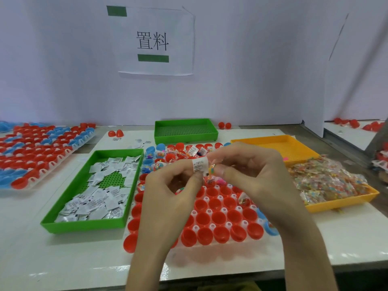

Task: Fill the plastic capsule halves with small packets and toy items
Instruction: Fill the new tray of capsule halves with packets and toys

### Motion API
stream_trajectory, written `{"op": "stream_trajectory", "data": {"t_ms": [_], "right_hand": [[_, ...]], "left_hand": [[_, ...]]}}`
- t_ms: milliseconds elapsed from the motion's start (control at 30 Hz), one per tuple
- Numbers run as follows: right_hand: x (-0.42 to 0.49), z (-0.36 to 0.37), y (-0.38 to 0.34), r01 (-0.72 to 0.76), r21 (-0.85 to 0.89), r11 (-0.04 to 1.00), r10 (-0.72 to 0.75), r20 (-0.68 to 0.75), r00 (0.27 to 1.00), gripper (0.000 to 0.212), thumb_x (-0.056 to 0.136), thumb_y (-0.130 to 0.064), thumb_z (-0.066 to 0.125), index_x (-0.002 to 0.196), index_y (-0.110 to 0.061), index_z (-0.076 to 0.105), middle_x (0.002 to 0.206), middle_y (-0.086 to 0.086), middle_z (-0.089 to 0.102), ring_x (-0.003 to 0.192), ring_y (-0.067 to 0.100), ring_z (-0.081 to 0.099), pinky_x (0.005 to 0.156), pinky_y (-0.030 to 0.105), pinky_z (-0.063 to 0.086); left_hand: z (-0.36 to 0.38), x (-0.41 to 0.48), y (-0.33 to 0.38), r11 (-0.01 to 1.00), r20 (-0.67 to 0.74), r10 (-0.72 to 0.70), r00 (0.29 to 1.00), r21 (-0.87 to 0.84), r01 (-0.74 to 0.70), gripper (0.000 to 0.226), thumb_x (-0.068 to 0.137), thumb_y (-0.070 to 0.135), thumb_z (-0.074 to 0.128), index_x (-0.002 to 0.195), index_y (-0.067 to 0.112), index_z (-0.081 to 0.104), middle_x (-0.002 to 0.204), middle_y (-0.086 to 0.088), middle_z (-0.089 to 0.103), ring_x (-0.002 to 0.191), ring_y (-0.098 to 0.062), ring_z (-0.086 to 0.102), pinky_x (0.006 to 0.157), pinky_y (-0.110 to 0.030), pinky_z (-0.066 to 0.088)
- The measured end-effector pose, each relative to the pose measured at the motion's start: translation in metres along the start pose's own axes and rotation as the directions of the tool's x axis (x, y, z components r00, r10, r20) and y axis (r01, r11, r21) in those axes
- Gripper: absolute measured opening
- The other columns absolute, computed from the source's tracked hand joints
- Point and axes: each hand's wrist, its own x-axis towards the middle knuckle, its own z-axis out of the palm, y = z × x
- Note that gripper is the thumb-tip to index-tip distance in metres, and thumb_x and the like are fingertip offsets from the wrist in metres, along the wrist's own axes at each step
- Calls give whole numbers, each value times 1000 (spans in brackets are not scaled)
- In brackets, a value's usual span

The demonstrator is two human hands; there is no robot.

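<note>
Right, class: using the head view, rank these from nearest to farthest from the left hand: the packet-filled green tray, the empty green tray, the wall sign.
1. The packet-filled green tray, just to the left of the left hand.
2. The empty green tray, behind, at the table's back.
3. The wall sign, above and farthest.

Below the fingers [227, 171], red capsule halves [218, 217] are smooth glossy plastic. Left of them, a matt perforated green tray [84, 225] holds paper-like white packets [94, 204]; the white table [210, 267] shines.

Packet tray [84, 226] left of capsule rack [244, 223]
</note>
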Motion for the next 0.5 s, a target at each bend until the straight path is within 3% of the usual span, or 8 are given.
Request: {"op": "stream_trajectory", "data": {"t_ms": [67,133,233,333,400,500], "right_hand": [[0,2,2,-8,-19,1000,8,0,1000,26,82,5,75,97,-16,77,85,0,74,83,15,72,76,27,58],[0,3,3,-11,-21,1000,11,-15,1000,30,80,6,76,97,-18,77,82,2,70,78,15,71,73,26,57],[-1,1,4,8,-54,999,-9,-3,1000,31,79,2,79,99,-22,76,79,0,67,74,14,68,70,23,54],[0,-12,8,-25,-59,998,28,41,999,23,82,-16,79,101,-27,76,83,-2,68,77,15,68,70,22,55],[8,-33,23,-84,-63,995,77,-99,992,12,88,-21,73,98,-27,76,83,-3,70,76,10,68,70,17,54],[38,-74,69,-275,-248,929,155,-413,897,18,94,-11,65,91,-26,74,82,-4,73,70,2,65,62,11,48]], "left_hand": [[0,-2,3,999,58,46,997,14,-47,27,84,14,65,71,38,70,62,11,62,61,-2,58,60,-9,43],[-1,-2,4,995,113,77,991,51,-84,33,86,16,67,68,44,62,60,20,56,61,1,55,61,-5,40],[-3,0,2,990,138,92,986,92,-106,32,89,29,73,64,44,59,59,19,51,61,-2,51,62,-7,38],[-6,2,-2,988,156,89,984,113,-108,26,86,32,71,66,47,65,64,17,56,66,-4,54,64,-10,39],[-10,2,-4,991,175,74,982,99,-92,25,86,32,74,68,48,68,74,17,59,72,-7,58,66,-11,40],[-14,0,-7,998,180,19,983,48,-29,16,84,29,67,75,38,74,93,14,69,91,-12,67,74,-18,51]]}}
